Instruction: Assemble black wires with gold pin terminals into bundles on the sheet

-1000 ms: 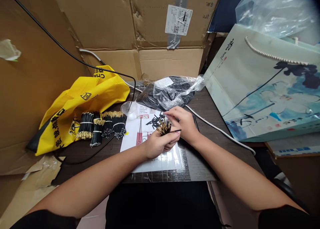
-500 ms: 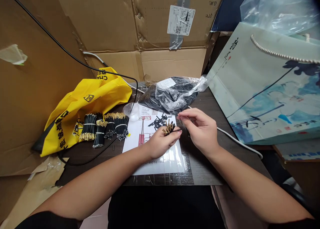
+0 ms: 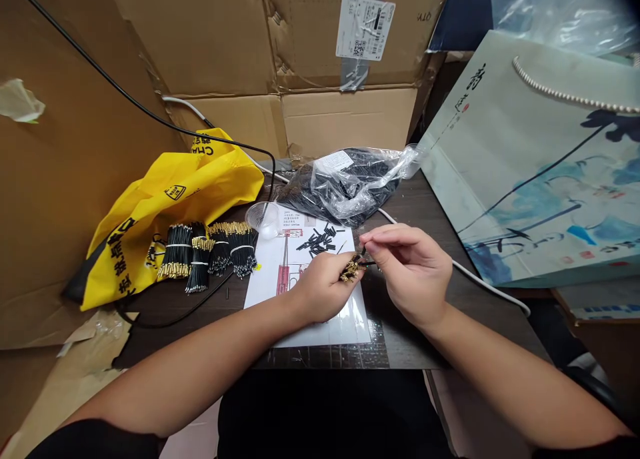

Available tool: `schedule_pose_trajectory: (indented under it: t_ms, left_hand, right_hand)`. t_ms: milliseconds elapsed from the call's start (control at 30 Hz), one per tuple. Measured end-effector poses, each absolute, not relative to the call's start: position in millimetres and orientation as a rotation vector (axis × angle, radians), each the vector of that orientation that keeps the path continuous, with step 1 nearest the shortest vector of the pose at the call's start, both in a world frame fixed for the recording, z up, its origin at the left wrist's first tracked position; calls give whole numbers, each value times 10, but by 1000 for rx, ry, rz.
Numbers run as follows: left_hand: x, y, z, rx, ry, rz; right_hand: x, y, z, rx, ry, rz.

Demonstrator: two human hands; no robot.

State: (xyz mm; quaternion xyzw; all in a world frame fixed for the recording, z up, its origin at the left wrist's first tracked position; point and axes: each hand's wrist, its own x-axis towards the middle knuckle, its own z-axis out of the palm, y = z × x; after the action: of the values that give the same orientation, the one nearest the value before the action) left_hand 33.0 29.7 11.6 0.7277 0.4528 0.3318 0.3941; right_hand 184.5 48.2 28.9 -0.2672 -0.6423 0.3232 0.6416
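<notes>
My left hand (image 3: 320,287) is closed around a bunch of black wires with gold terminals (image 3: 350,269), the gold ends showing above the fingers. Close against it on the right, my right hand (image 3: 417,272) pinches a short black tube (image 3: 363,249) between thumb and forefinger. The tube is at the wire ends; whether it sits on one of them I cannot tell. Behind my left hand, several loose short black tubes (image 3: 317,240) lie on a printed sheet (image 3: 260,312). Tied bundles of the same kind of wire (image 3: 200,265) rest to the left.
A clear plastic bag of black pieces (image 3: 345,185) lies behind the sheet, near a clear plastic cup (image 3: 263,220). To the left is a yellow bag (image 3: 200,182); a large paper bag (image 3: 530,199) stands at right. A black cable (image 3: 195,317) crosses the table (image 3: 420,352). Cardboard boxes (image 3: 220,39) stand behind.
My right hand has come against the wire bunch with a short black tube in its pinch. In my left hand the bunch has turned, its gold ends now facing me more. The view has shifted slightly.
</notes>
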Motion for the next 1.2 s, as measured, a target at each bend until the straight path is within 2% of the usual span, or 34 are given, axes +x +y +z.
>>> schedule_pose_trajectory:
  t_ms: [467, 933, 1200]
  left_hand:
    - [341, 286, 155, 1849, 1117, 871]
    - [343, 287, 151, 1759, 1067, 925]
    - [333, 279, 175, 1816, 1053, 953]
  right_hand:
    - [1854, 442, 262, -565, -1585, 533]
    - [1988, 558, 207, -428, -1870, 126]
    - [1995, 532, 234, -519, -1850, 44]
